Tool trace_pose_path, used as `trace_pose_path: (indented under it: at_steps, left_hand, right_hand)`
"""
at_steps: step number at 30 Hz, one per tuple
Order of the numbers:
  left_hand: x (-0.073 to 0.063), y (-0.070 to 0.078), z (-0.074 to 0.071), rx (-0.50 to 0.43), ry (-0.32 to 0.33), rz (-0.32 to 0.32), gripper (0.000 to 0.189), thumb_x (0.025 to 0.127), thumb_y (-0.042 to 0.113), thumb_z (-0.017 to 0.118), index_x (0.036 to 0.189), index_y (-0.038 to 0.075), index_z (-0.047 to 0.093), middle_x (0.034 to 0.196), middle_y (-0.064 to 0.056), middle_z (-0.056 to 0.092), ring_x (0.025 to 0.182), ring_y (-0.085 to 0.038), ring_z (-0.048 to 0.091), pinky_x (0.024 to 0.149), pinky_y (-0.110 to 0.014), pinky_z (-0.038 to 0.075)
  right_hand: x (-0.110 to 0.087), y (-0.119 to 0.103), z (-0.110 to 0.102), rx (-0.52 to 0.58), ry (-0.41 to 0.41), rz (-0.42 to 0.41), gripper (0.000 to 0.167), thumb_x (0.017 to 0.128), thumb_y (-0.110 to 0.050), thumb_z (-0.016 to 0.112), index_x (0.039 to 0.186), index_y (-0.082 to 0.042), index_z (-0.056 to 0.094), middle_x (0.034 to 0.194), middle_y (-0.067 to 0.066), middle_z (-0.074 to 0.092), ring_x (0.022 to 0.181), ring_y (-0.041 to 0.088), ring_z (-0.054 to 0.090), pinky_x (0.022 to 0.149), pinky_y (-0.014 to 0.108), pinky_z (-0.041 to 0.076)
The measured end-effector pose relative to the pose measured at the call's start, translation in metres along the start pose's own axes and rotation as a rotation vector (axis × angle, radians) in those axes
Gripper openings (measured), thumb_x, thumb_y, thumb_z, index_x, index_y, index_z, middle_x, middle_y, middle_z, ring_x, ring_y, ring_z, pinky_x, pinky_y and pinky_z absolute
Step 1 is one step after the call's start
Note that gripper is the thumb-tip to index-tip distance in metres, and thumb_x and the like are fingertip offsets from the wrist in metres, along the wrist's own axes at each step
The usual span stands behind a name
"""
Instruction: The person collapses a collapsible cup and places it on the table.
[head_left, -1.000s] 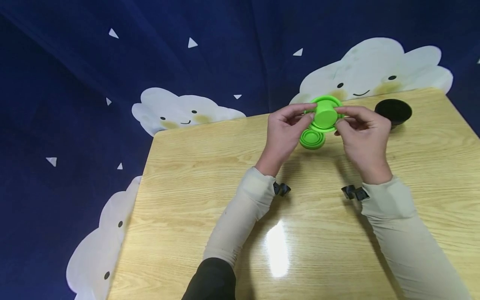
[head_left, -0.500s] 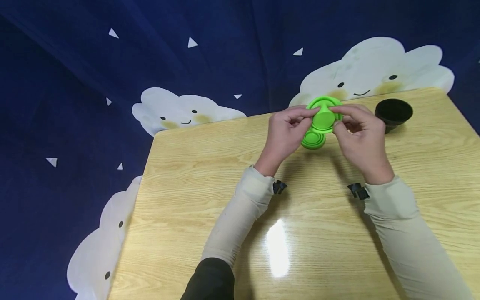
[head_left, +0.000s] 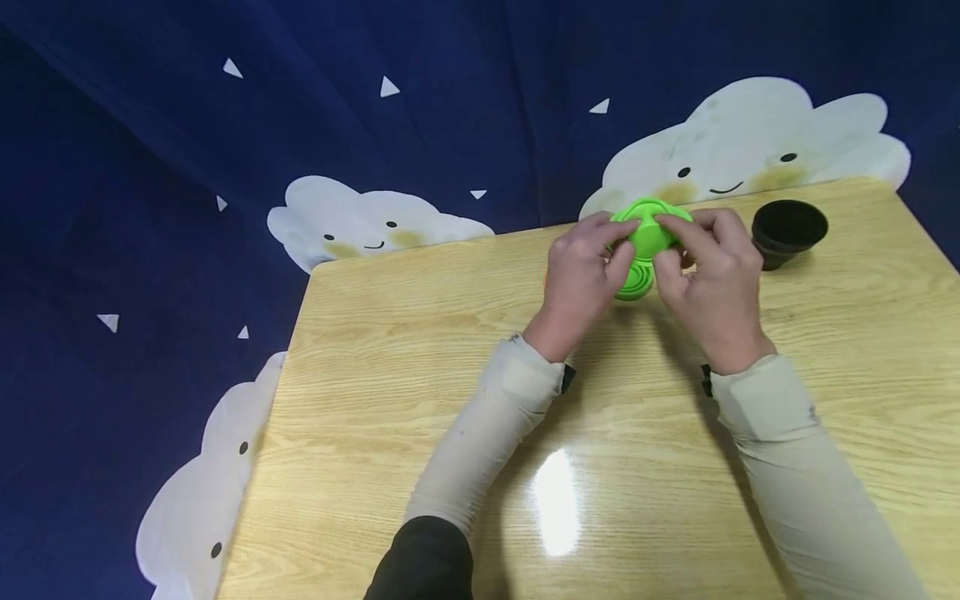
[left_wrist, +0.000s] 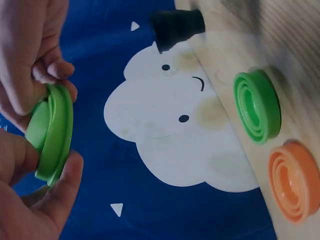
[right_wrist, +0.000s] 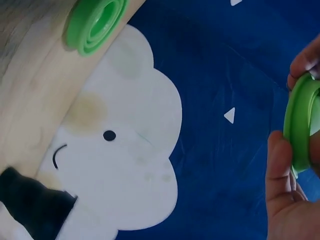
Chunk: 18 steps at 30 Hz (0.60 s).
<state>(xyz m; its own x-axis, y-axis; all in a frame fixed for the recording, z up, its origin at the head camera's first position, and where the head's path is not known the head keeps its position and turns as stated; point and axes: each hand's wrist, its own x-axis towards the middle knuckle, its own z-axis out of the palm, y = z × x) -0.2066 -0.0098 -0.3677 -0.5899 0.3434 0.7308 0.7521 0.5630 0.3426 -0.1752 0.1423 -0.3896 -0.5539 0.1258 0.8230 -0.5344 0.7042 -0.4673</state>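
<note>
A bright green collapsible cup (head_left: 649, 242) is held up above the far part of the table between both hands. My left hand (head_left: 576, 279) pinches its left side, and my right hand (head_left: 712, 283) pinches the right side. Index fingers of both hands press on the raised middle. Seen edge-on in the left wrist view, the green cup (left_wrist: 57, 132) is nearly flat with a low bulge. Below it on the table lies a second green collapsed cup (left_wrist: 257, 106), partly hidden by the hands in the head view. An orange collapsed cup (left_wrist: 294, 182) lies beside that one.
A black cup (head_left: 789, 232), extended to full height, stands to the right of my right hand near the table's far edge. The wooden table (head_left: 375, 375) meets a dark blue curtain (head_left: 450, 100) printed with white clouds and triangles.
The held cup's middle has gone from a raised round stub to a flatter, dented shape. Both hands have drawn closer together, with the index fingers further in over the middle.
</note>
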Motion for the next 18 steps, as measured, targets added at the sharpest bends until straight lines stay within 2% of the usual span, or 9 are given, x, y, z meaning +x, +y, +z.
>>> trace_pose_path:
  at_steps: [3, 5, 6, 7, 10, 12, 13, 14, 18]
  left_hand:
    - [-0.001, 0.003, 0.002, 0.048, -0.010, -0.001, 0.022, 0.088, 0.001, 0.065, 0.104, 0.002, 0.079, 0.097, -0.010, 0.072, 0.078, -0.013, 0.066, 0.072, -0.013, 0.050]
    - [0.000, 0.003, 0.001, -0.041, -0.031, -0.087, 0.022, 0.089, 0.001, 0.064, 0.105, 0.004, 0.079, 0.091, -0.007, 0.072, 0.073, -0.010, 0.064, 0.067, -0.014, 0.050]
    - [0.002, 0.002, 0.000, -0.139, -0.042, -0.155, 0.021, 0.090, 0.000, 0.064, 0.104, 0.004, 0.079, 0.089, -0.006, 0.073, 0.072, -0.008, 0.063, 0.065, -0.014, 0.050]
    - [0.003, 0.001, -0.001, -0.287, -0.047, -0.242, 0.019, 0.091, -0.002, 0.064, 0.102, 0.003, 0.079, 0.087, -0.007, 0.072, 0.069, -0.007, 0.062, 0.064, -0.016, 0.051]
    - [0.007, -0.003, -0.005, -0.781, 0.008, -0.520, 0.015, 0.089, -0.011, 0.066, 0.099, -0.006, 0.076, 0.083, -0.013, 0.071, 0.066, -0.008, 0.063, 0.063, -0.027, 0.058]
    - [0.007, -0.006, -0.006, -1.006, 0.047, -0.641, 0.015, 0.087, -0.016, 0.068, 0.101, -0.012, 0.071, 0.092, -0.016, 0.072, 0.073, -0.012, 0.067, 0.068, -0.039, 0.061]
    - [0.007, -0.006, -0.006, -1.075, 0.062, -0.687, 0.019, 0.085, -0.018, 0.068, 0.104, -0.013, 0.070, 0.093, -0.018, 0.072, 0.075, -0.014, 0.068, 0.069, -0.042, 0.062]
    - [0.007, -0.006, -0.007, -1.097, 0.060, -0.718, 0.024, 0.085, -0.018, 0.069, 0.108, -0.012, 0.070, 0.095, -0.018, 0.073, 0.078, -0.016, 0.070, 0.071, -0.043, 0.062]
    - [0.006, -0.007, -0.006, -1.124, 0.027, -0.801, 0.038, 0.086, -0.013, 0.071, 0.124, -0.005, 0.068, 0.103, -0.018, 0.073, 0.086, -0.017, 0.071, 0.077, -0.041, 0.061]
  right_hand:
    - [-0.001, -0.001, -0.002, -0.030, 0.007, 0.001, 0.036, 0.081, 0.004, 0.054, 0.110, 0.003, 0.076, 0.093, 0.028, 0.062, 0.070, 0.032, 0.061, 0.068, 0.012, 0.035]
    - [0.000, -0.001, -0.006, -0.003, -0.015, 0.034, 0.035, 0.082, 0.004, 0.054, 0.110, 0.002, 0.076, 0.094, 0.025, 0.066, 0.072, 0.027, 0.063, 0.069, 0.010, 0.038]
    - [0.002, 0.000, -0.009, 0.051, -0.034, 0.084, 0.035, 0.083, 0.005, 0.055, 0.109, 0.000, 0.077, 0.095, 0.021, 0.068, 0.073, 0.024, 0.065, 0.069, 0.010, 0.041]
    - [0.003, 0.000, -0.012, 0.152, -0.055, 0.135, 0.033, 0.084, 0.007, 0.056, 0.110, 0.001, 0.077, 0.097, 0.020, 0.069, 0.073, 0.021, 0.066, 0.069, 0.010, 0.045]
    - [0.009, 0.005, -0.020, 0.591, -0.087, 0.369, 0.035, 0.084, 0.019, 0.060, 0.113, 0.006, 0.073, 0.100, 0.019, 0.072, 0.076, 0.015, 0.071, 0.068, 0.018, 0.058]
    - [0.011, 0.008, -0.024, 0.836, -0.067, 0.505, 0.041, 0.081, 0.025, 0.061, 0.117, 0.009, 0.069, 0.100, 0.019, 0.072, 0.078, 0.018, 0.073, 0.063, 0.025, 0.060]
    - [0.011, 0.009, -0.024, 0.914, -0.062, 0.538, 0.043, 0.080, 0.028, 0.061, 0.119, 0.011, 0.067, 0.100, 0.022, 0.072, 0.078, 0.020, 0.074, 0.062, 0.028, 0.060]
    - [0.011, 0.010, -0.025, 0.942, -0.061, 0.570, 0.045, 0.079, 0.028, 0.061, 0.120, 0.010, 0.067, 0.099, 0.021, 0.072, 0.079, 0.021, 0.074, 0.062, 0.029, 0.060]
    - [0.010, 0.012, -0.025, 0.874, -0.079, 0.562, 0.045, 0.080, 0.025, 0.063, 0.123, 0.010, 0.066, 0.099, 0.017, 0.071, 0.080, 0.018, 0.074, 0.065, 0.028, 0.059]
